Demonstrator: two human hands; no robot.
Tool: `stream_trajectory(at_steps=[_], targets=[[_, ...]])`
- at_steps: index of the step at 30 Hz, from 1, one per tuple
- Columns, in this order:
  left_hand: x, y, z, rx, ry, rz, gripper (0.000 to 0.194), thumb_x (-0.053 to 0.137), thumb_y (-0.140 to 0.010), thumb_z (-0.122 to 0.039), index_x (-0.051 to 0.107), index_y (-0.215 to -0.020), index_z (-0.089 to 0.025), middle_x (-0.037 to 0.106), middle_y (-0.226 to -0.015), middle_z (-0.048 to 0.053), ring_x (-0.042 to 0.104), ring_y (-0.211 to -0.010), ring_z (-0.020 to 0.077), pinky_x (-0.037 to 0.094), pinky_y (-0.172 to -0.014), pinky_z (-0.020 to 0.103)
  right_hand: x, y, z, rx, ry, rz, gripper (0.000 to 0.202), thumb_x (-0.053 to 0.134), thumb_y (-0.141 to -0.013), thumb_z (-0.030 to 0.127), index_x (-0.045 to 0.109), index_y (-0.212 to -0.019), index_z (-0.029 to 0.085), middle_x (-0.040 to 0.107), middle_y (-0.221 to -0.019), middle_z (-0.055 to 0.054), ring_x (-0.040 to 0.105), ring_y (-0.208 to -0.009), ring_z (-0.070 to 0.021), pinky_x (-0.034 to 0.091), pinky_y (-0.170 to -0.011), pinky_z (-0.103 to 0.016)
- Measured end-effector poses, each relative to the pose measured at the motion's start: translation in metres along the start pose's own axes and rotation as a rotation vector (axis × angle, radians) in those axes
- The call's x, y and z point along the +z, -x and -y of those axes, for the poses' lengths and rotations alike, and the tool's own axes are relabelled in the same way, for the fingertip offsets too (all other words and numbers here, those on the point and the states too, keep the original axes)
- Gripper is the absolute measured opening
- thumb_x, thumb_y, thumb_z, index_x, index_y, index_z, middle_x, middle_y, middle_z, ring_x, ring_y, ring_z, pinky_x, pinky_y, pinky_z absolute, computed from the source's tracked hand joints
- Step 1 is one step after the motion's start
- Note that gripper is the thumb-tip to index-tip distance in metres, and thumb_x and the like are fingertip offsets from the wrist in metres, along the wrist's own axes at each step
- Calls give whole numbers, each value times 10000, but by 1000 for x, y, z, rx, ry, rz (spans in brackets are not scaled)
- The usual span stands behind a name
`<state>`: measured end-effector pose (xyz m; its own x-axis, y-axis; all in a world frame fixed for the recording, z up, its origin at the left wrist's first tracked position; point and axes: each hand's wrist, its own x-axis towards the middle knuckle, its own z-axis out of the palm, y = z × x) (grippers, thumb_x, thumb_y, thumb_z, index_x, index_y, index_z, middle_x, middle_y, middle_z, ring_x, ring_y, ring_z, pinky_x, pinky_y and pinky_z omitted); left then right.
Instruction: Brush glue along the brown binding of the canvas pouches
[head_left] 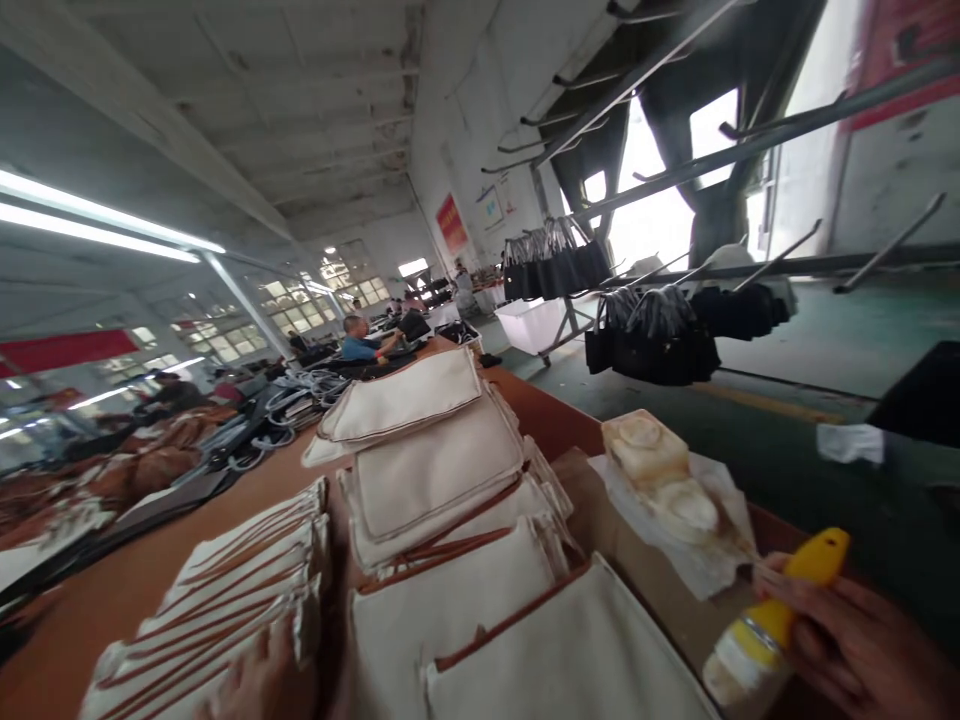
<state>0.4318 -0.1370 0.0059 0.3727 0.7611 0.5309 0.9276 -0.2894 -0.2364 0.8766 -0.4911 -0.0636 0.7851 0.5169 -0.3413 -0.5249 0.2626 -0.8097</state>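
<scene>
At the lower right, my right hand (847, 630) is closed around a brush with a yellow handle (817, 560) and pale bristles; a thin stick also shows at its fingertips. My left hand (259, 675), blurred at the bottom edge, touches a row of cream pieces with brown straps (217, 590). Its fingers look bent, and their grip cannot be made out. Cream fabric panels with brown edges (480, 600) lie overlapped in the middle. Beside them, a stained container (645, 450) sits on white paper (727, 500).
The brown table (532, 400) stretches forward. Dark bags (652, 345) hang on a metal rack (697, 165) at the right. A white bin (531, 325) stands beyond. A person in blue (358, 342) sits farther along, near grey tubing (300, 395) and brown material (150, 460).
</scene>
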Motion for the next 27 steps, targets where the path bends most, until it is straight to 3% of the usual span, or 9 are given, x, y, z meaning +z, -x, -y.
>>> stream_trajectory(at_steps=[3,5,8,11,15,18,21,24,27], targets=[[-25,12,-86,432,110,-231,356,417,-900,-384,539,-1201,-239,676,-1164,100,635,-1024,279,493,-861,423,6,-2,15,28,-15,31,355,844,-660,437,617,-738,176,406,-486,57,297,-397,-53,256,-347,-155],[-39,28,-157,639,277,-196,279,495,-895,-333,587,-1148,-258,690,-1111,59,643,-996,217,491,-856,329,10,-2,20,11,-11,62,361,832,-682,444,603,-745,173,418,-489,59,293,-405,-55,252,-363,-162],[-58,46,-251,596,408,95,280,470,-916,-262,597,-1164,-243,677,-1029,50,628,-900,191,478,-764,295,12,2,22,1,-20,119,352,798,-726,457,605,-779,167,396,-467,71,264,-392,-51,215,-366,-167],[-74,49,-302,421,420,305,224,482,-892,-238,657,-1032,-234,650,-966,61,593,-909,239,427,-762,339,5,6,19,-4,-8,157,351,777,-743,467,607,-782,162,380,-471,73,238,-394,-49,198,-366,-172],[-86,32,-317,268,577,606,260,468,-888,-326,679,-831,-186,658,-894,79,610,-839,235,387,-703,319,-4,3,20,-15,14,140,370,775,-738,480,606,-798,156,393,-485,68,242,-403,-51,205,-367,-176],[-93,19,-316,304,670,740,267,501,-849,-317,680,-707,-180,657,-716,23,619,-704,181,371,-614,259,-1,-4,27,-60,3,132,371,770,-747,478,603,-824,155,400,-483,70,261,-399,-52,201,-369,-173],[-104,18,-313,339,770,832,258,492,-847,-289,710,-761,-181,668,-676,-17,623,-663,142,395,-586,212,10,-9,37,-111,0,161,351,757,-766,461,589,-799,155,402,-490,70,288,-402,-52,223,-374,-175],[-112,30,-309,345,839,781,237,507,-867,-304,720,-869,-202,699,-786,-9,646,-740,142,447,-645,201,23,-10,45,-136,21,207,344,742,-780,456,581,-784,153,406,-495,67,307,-404,-55,227,-372,-178],[-109,50,-305,412,799,488,224,494,-911,-287,710,-905,-228,687,-863,26,651,-814,154,480,-710,219,31,-8,49,-141,-3,232,336,743,-782,446,584,-798,150,390,-486,72,306,-403,-57,222,-373,-182]])
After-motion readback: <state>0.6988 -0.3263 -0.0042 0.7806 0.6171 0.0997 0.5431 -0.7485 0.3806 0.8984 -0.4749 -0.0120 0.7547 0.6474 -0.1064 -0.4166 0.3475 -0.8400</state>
